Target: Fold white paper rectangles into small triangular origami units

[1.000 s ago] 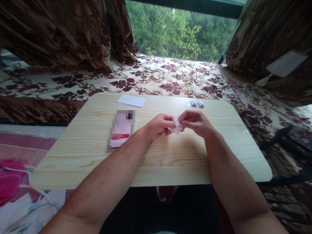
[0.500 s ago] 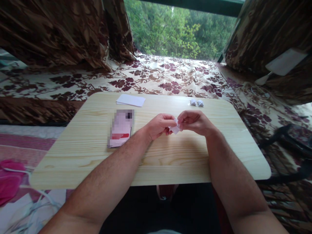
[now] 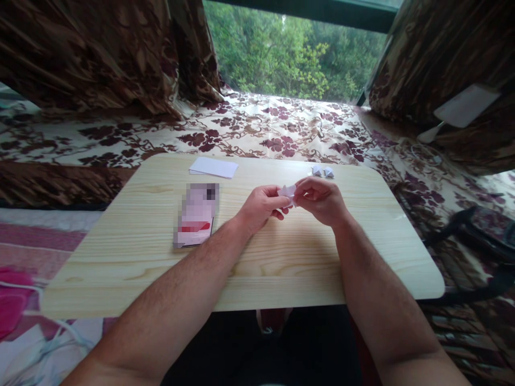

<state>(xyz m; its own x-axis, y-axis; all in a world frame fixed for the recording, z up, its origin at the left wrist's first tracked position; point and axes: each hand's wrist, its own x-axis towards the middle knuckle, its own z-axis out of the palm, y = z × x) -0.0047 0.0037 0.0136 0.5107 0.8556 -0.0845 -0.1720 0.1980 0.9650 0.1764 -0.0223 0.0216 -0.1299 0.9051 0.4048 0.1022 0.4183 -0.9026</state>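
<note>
A small folded piece of white paper [image 3: 287, 191] is held above the table between both hands. My left hand [image 3: 263, 205] pinches its left and lower side, thumb on top. At its right edge, my right hand [image 3: 319, 197] grips with thumb and fingertips pressed together. The fingers hide part of the folds. Just beyond my right hand, two small folded white paper shapes [image 3: 323, 171] sit side by side near the table's far edge.
The pale wood-grain table [image 3: 281, 268] carries a stack of white paper sheets [image 3: 214, 167] at the back left. A pink phone [image 3: 196, 214], partly blurred out, lies left of my left forearm. White cables [image 3: 64, 343] lie below the table's left side.
The folded paper has been turned: its larger flap pointed down toward me before and now stands up on the far side. Both hands have shifted their grip on it slightly.
</note>
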